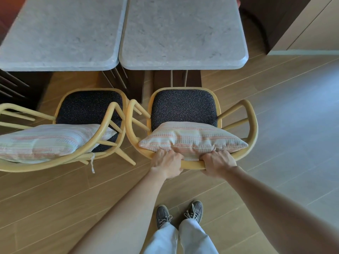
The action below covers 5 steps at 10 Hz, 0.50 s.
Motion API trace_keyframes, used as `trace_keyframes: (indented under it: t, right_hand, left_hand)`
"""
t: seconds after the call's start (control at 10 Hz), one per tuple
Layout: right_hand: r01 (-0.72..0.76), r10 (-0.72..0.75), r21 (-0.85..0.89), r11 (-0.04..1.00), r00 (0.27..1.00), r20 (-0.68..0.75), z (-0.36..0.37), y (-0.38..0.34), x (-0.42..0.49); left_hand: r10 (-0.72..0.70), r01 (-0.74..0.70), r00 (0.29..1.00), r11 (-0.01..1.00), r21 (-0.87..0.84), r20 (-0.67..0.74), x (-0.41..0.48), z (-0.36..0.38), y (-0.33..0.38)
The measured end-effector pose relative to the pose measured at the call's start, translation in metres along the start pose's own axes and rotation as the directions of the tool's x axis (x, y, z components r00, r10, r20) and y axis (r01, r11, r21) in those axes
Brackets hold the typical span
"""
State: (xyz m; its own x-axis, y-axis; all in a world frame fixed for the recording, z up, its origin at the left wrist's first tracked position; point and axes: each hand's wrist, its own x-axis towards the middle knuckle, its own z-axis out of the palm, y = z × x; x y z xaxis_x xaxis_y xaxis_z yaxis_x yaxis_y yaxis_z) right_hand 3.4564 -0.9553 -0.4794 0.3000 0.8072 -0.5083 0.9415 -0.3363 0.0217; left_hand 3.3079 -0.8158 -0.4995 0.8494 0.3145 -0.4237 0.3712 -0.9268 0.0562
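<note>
Our left hand and right hand both wrap the back rail of the chair, parked facing the right-hand grey table. Frame looks rigid, fairly light, so we steer by the rail; loose pillow is soft, may slide.

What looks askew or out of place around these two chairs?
The left chair stands turned at an angle to its table, its arm close beside the right chair, which the left hand and right hand grip by the back rail. A white tie hangs loose from the left chair's rail.
</note>
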Motion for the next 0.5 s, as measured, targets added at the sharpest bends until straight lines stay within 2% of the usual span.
trace_keyframes:
  t: [0.2, 0.3, 0.4, 0.5]
  right_hand:
    - [0.003, -0.003, -0.009, 1.000, 1.000, 0.011, 0.016, 0.001, -0.013]
    - [-0.005, 0.004, 0.027, 1.000, 1.000, 0.020, 0.018, 0.000, -0.017]
    - [0.007, -0.016, 0.290, 0.957, 0.999, 0.029, 0.004, 0.007, -0.029]
    - [0.061, 0.095, 0.758, 0.649, 0.982, -0.161, -0.025, 0.020, -0.052]
  left_hand:
    - [-0.001, 0.001, 1.000, 1.000, -0.013, 0.001, -0.012, 0.007, 0.013]
    - [-0.010, 0.011, 1.000, 0.997, -0.074, 0.016, -0.019, 0.005, 0.014]
    - [-0.011, 0.019, 1.000, 0.896, -0.444, 0.021, -0.035, -0.017, 0.006]
    - [-0.239, -0.032, 0.956, 0.486, -0.873, -0.169, -0.064, -0.058, -0.012]
